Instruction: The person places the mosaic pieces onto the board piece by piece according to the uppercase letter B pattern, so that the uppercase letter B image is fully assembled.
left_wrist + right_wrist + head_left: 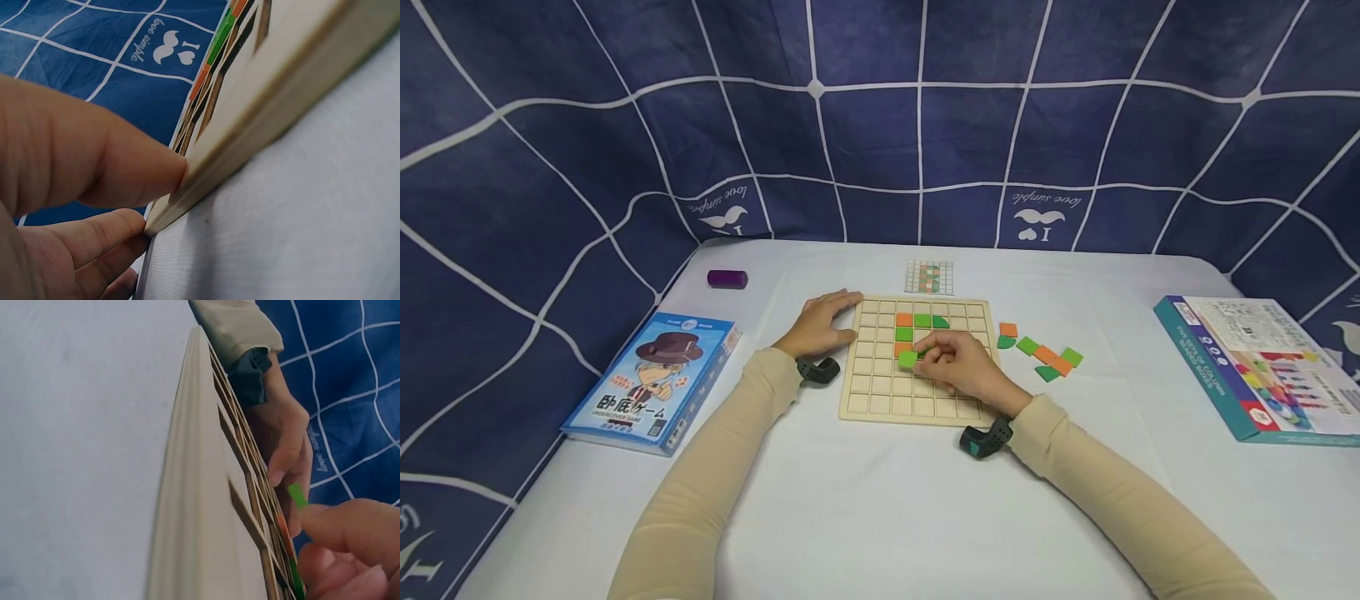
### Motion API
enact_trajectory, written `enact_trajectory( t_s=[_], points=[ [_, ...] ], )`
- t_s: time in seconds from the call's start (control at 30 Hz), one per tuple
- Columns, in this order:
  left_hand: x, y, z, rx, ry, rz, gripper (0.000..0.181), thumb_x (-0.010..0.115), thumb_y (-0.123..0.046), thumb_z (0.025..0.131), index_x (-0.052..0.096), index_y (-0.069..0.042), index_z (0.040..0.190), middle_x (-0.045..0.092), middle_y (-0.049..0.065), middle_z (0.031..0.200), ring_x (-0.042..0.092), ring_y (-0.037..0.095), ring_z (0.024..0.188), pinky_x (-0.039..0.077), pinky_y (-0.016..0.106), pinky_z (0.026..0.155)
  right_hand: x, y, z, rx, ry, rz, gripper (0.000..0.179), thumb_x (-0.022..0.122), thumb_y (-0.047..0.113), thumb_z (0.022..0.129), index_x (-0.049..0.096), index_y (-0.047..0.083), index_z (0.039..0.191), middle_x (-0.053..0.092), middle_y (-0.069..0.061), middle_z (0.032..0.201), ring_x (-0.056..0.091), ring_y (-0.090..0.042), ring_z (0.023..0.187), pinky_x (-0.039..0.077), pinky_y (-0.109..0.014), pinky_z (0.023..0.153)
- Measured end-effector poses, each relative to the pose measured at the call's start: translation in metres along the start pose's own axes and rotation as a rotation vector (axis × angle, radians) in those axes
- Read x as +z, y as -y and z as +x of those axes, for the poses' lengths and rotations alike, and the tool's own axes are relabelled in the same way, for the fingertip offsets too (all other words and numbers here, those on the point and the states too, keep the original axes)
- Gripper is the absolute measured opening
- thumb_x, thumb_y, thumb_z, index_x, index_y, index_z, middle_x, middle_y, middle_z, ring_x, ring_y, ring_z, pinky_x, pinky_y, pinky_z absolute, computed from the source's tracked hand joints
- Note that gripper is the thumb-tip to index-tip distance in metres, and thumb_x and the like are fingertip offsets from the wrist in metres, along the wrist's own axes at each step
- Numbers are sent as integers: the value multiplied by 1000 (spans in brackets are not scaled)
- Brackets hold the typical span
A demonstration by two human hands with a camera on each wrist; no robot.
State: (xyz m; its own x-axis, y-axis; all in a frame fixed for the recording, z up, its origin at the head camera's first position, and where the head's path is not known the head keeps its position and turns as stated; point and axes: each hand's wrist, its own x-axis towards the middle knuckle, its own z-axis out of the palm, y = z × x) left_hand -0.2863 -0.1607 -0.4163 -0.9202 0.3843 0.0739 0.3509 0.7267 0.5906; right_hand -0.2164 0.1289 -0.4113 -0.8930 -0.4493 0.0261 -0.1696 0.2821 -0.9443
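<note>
A wooden grid board (871, 388) lies on the white cloth. Along its left edge rests my left hand (820, 323), fingers extended toward the far corner. In the left wrist view the thumb (140, 165) touches the board's rim. Over the middle of the grid my right hand (961, 365) pinches a green square tile (907, 360) between thumb and fingertips. Seated in the grid are an orange tile (904, 320), a green tile (922, 321), a green rounded tile (941, 322) and another green tile (904, 334). The right fingers partly cover an orange tile (902, 348).
Several loose green and orange tiles (1045, 356) lie right of the board. A small pattern card (929, 277) sits beyond its far edge. On the left are a blue game box (655, 383) and a purple cylinder (727, 279); a teal-edged box (1270, 367) lies at right.
</note>
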Motion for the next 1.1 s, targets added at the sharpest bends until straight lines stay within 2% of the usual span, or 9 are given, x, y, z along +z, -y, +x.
enact_trajectory(
  t_s=[0.3,0.53,0.67,0.77,0.87,1.1],
  points=[
    [0,3,3,8,5,1,76,70,-18,90,49,-1,161,46,17,168,30,33,162,15,50,134,3,3,1,-9,-21,-146,24,79,2,94,77,-3,118,67,-2,79,44,-8,45,36,-20,44],
    [0,4,3,3,9,-3,76,70,-18,90,49,-2,161,46,16,168,30,33,163,15,50,134,4,3,1,-56,2,-252,28,81,6,94,79,-5,120,66,-1,79,46,-7,53,36,-20,47],
    [0,5,4,4,11,1,76,71,-18,90,49,-2,161,46,16,168,30,33,163,15,50,134,3,1,0,-71,3,-265,29,81,6,94,79,-5,121,66,-1,80,47,-6,52,36,-20,47],
    [0,4,4,6,11,-1,76,71,-18,90,49,-2,161,46,16,168,30,33,163,14,50,134,2,1,0,-73,7,-245,29,81,6,94,78,-5,121,65,-1,80,46,-6,51,36,-20,46],
    [-1,3,3,2,11,-4,76,71,-18,90,49,-1,161,46,16,168,29,33,163,13,50,134,0,2,0,-49,26,-178,28,80,5,96,78,-4,122,65,-2,81,46,-7,51,38,-20,46],
    [0,2,2,-5,10,0,75,70,-17,91,48,-1,161,45,16,169,29,33,163,13,50,134,-11,7,-1,67,97,23,30,75,5,101,74,-3,130,65,-4,91,52,-11,54,48,-22,52]
  ],
)
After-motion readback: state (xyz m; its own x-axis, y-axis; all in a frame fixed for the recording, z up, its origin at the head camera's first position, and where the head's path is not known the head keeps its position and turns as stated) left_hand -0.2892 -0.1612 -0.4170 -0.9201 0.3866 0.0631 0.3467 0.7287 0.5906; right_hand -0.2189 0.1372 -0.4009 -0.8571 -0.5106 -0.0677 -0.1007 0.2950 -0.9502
